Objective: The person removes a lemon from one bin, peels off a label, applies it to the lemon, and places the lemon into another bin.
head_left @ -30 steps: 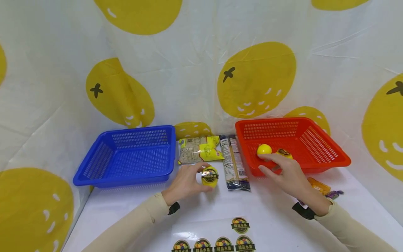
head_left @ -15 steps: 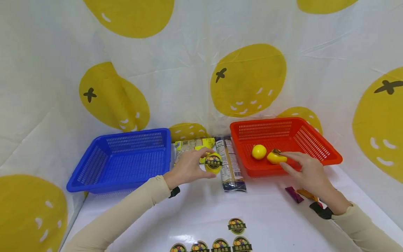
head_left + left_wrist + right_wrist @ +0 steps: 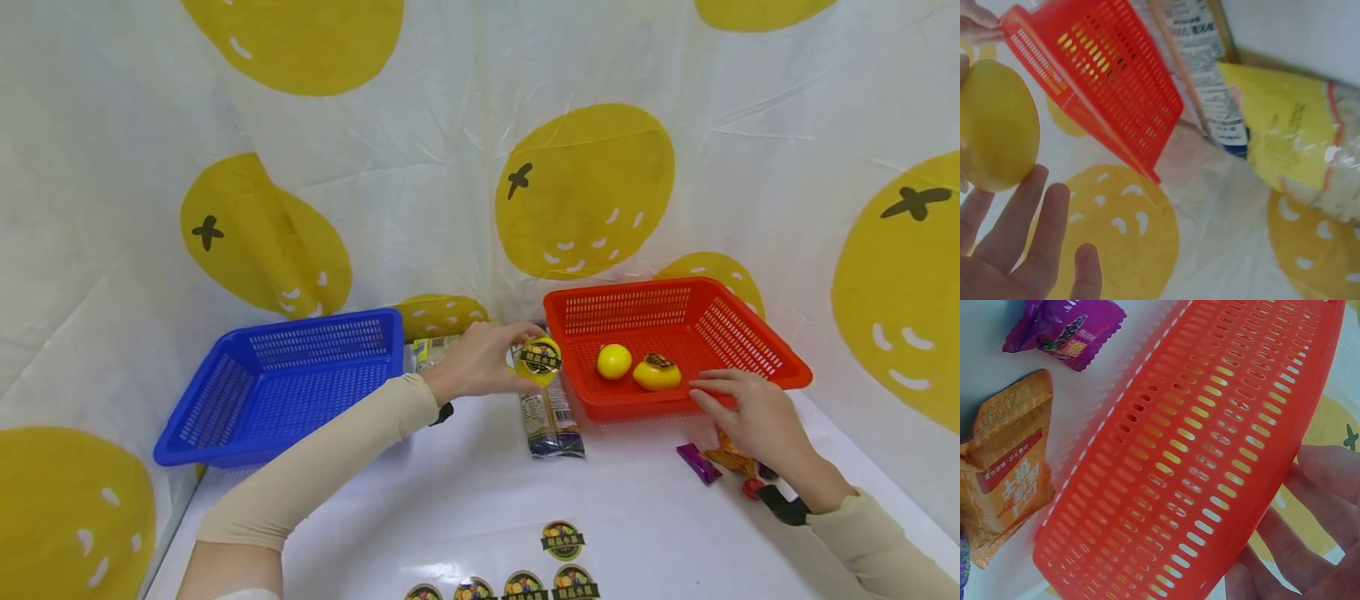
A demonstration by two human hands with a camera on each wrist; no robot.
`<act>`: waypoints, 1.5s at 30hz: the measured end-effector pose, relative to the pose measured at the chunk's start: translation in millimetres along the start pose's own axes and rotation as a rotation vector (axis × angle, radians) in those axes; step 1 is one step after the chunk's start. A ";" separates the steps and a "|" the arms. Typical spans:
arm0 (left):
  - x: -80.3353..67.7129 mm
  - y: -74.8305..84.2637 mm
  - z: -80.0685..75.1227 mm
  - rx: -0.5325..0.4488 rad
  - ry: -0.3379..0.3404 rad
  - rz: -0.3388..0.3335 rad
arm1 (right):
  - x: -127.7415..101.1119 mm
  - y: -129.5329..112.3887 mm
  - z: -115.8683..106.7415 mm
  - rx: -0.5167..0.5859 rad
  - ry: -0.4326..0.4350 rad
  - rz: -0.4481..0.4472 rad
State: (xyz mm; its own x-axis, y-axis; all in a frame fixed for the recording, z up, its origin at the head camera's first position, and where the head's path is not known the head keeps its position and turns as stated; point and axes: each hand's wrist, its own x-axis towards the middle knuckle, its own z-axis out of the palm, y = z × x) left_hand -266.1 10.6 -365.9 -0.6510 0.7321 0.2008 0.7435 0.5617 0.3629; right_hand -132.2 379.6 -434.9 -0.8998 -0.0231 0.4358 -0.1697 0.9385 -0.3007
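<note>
My left hand [image 3: 483,362] pinches a round yellow fruit [image 3: 538,360] between fingers and thumb. A dark round label faces up on this fruit. It is held above the table, just left of the red basket [image 3: 750,383]; in the left wrist view the fruit [image 3: 999,125] shows a plain yellow side. At the red basket's front rim is my right hand [image 3: 765,421], its fingers loosely bent and holding no fruit. Inside that basket lie a plain yellow fruit [image 3: 613,362] and a labelled yellow fruit [image 3: 657,372].
A blue basket [image 3: 315,392] stands at the left. Between the baskets lie a yellow food bag [image 3: 1285,125] and a long packet [image 3: 551,421]. Purple candy [image 3: 698,463] and orange candy [image 3: 729,458] lie before the red basket. A label sheet [image 3: 465,554] lies in front.
My left hand has lifted its labelled fruit and carried it rightward, toward the red basket. My right hand has come away from the labelled fruit in that basket, moving right to the rim.
</note>
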 end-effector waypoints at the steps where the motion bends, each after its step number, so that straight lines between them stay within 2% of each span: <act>1: 5.1 1.4 -0.1 -0.008 -0.009 0.009 | -0.2 0.6 0.2 0.002 0.000 0.000; 6: 33.2 8.4 2.4 -0.012 -0.077 0.054 | -0.8 2.9 0.8 0.001 0.015 -0.003; 12: 63.8 14.9 8.6 0.035 -0.146 0.032 | -0.8 4.4 3.0 -0.001 0.027 -0.006; 22: 106.1 32.1 23.4 -0.013 -0.233 0.072 | -3.7 2.1 6.5 -0.006 0.019 0.002; 31: 146.2 60.4 44.5 0.112 -0.266 0.126 | -3.2 3.4 4.1 0.004 0.054 -0.022; 37: 166.9 76.0 62.0 0.080 -0.270 0.125 | -5.6 3.1 2.5 0.013 0.038 0.002; 45: 187.0 87.5 82.7 0.061 -0.267 0.170 | -3.2 -0.7 1.6 0.020 0.050 0.010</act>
State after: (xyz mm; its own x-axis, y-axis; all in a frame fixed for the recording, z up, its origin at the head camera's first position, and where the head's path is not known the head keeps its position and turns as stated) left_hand -310.1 228.5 -371.7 -0.4595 0.8882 0.0056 0.8513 0.4386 0.2878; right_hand -129.8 378.5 -437.5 -0.8803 0.0042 0.4744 -0.1692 0.9314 -0.3223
